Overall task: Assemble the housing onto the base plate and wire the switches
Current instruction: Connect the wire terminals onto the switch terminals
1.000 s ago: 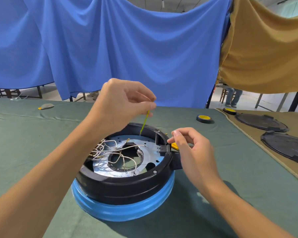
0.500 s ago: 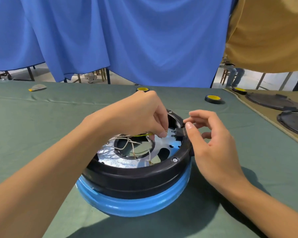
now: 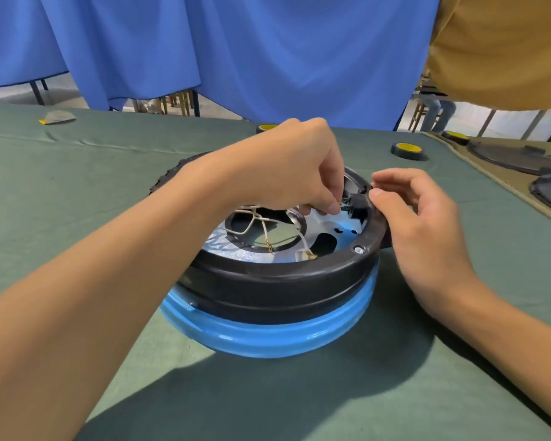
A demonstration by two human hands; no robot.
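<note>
A round black housing (image 3: 277,281) sits on a blue ring (image 3: 268,332) on the green table. Inside lies a silver base plate (image 3: 334,224) with loose white wires (image 3: 261,221). A black switch (image 3: 357,203) is set in the housing's right wall, with metal terminals pointing inward. My left hand (image 3: 296,167) reaches over the housing and pinches a wire end right at the switch terminals. My right hand (image 3: 414,214) holds the housing rim beside the switch, with the thumb pressing on the rim next to it.
Black-and-yellow round parts (image 3: 407,151) lie at the back of the table. Flat black covers (image 3: 516,157) rest on a tan mat at the far right. A small grey piece (image 3: 58,116) lies far left. Blue and tan cloths hang behind.
My left hand came down from above the housing, bringing the wire end to the switch terminals. My right hand stayed at the switch. The view moved closer and lower.
</note>
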